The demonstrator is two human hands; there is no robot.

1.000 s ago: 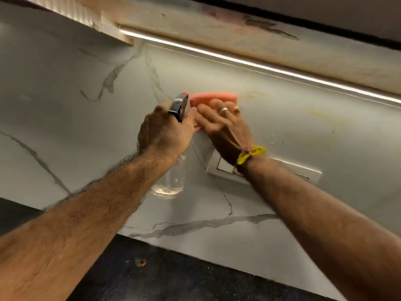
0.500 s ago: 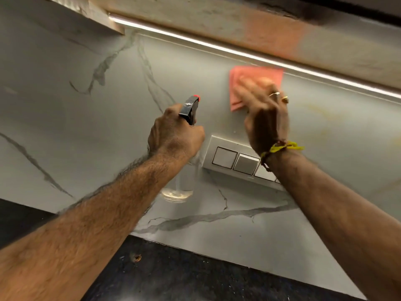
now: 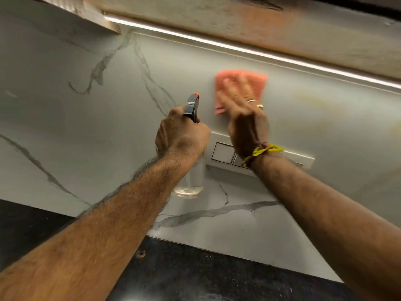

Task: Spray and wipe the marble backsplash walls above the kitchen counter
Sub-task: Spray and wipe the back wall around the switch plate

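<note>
The marble backsplash [image 3: 76, 127] rises behind the bench [image 3: 195, 274]. Above the switch plate [image 3: 223, 153], the right hand [image 3: 245, 118] presses the cloth [image 3: 240, 83] flat-fingered; left of it, the left hand [image 3: 182, 137] grips the spray bottle [image 3: 191, 181]. Overspray or a damp cloth could wet the switches.

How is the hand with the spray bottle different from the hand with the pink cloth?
The left hand curls round the spray bottle; the right hand lies flat, fingers straight, pressing the pink cloth on the marble wall. The left hand is held off the wall and looks sharp; the right hand looks blurred. The right hand wears rings and a yellow wrist thread; the left shows none. Both are raised beside the switch plate.
</note>
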